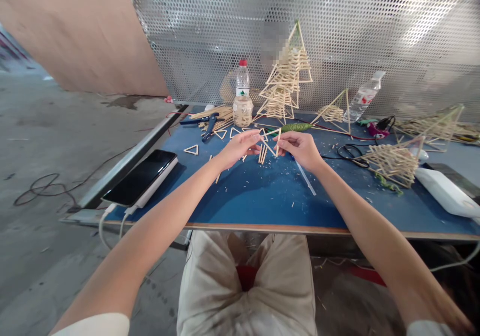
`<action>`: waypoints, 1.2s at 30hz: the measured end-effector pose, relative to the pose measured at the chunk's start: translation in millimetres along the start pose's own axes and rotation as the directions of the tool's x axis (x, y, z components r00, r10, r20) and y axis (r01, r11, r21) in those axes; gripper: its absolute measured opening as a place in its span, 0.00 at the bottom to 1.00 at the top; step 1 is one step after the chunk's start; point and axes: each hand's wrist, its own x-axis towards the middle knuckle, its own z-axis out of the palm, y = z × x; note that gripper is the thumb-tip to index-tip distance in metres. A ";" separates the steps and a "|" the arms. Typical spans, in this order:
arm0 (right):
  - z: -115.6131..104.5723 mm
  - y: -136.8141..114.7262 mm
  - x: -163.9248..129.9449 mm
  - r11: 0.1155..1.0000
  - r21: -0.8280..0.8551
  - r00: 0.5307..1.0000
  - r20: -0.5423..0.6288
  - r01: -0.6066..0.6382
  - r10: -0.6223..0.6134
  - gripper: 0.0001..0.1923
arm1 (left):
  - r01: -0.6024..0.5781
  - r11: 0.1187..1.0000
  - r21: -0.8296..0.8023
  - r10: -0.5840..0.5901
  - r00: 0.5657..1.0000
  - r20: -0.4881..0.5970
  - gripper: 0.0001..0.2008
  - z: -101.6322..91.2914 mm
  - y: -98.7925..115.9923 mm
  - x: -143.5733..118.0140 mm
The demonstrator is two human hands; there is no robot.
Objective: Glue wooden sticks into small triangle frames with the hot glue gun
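Both hands meet over the middle of the blue table (258,203), holding a triangle of thin wooden sticks (278,143) between them. My right hand (299,147) pinches the triangle's right side. With bent fingers, my left hand (243,147) closes on its left corner. Beneath the hands lie several loose short sticks (263,155). Small stick triangles rest flat to the left, one of them a separate triangle (191,150). Near my right wrist is a clear glue stick (306,178). A blue-handled cutter (210,126) lies beside a pile of long sticks (225,113).
At the back stand a tall stick structure (287,83), a red-capped bottle (243,78) and a jar of stick pieces (243,112). A leaning bottle (363,98), another stick structure (393,162) and a white power bank (446,192) are at right. A phone (141,176) lies left.
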 end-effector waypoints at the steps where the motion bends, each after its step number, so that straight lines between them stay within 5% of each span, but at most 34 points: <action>1: 0.3 -0.2 -0.2 1.000 -0.002 1.000 0.006 -0.003 0.003 0.22 | 0.009 1.000 -0.026 -0.008 1.000 0.016 0.23 1.0 -0.5 0.4; 5: 0.5 -0.6 -0.6 1.000 -0.017 1.000 0.004 -0.026 0.026 0.22 | -0.003 0.997 -0.076 0.008 0.998 0.070 0.16 0.4 -4.4 3.6; 12: 0.7 0.9 0.1 0.999 -0.033 0.998 -0.061 -0.019 0.017 0.22 | -0.105 0.993 0.057 0.108 0.992 -0.057 0.09 -4.8 -6.3 4.7; 36: 3.7 0.3 0.8 0.993 -0.119 0.983 -0.184 -0.007 -0.016 0.19 | -0.143 0.986 0.088 0.153 0.981 -0.116 0.10 3.5 5.3 -4.6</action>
